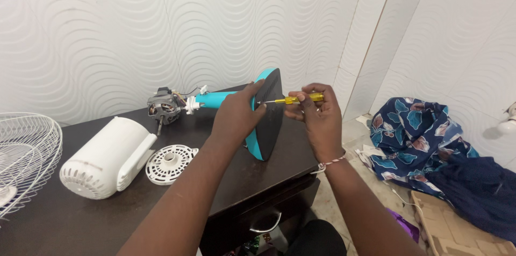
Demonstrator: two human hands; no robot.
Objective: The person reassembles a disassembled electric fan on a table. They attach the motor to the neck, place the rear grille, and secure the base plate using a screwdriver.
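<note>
A teal fan stand lies on its side on the dark table [64,218], its round black-bottomed base [269,121] tipped up on edge. My left hand [236,116] grips the rim of that base. My right hand [317,113] holds a yellow-handled screwdriver [293,99], whose tip touches the underside of the base. The teal pole [215,99] runs left to a bare fan motor [164,108].
A white motor housing [105,157] and a round white vented cover [170,163] lie on the table's left half. A white wire fan guard [24,159] sits at the far left. Patterned blue cloth [424,137] and cardboard [451,229] lie on the floor to the right.
</note>
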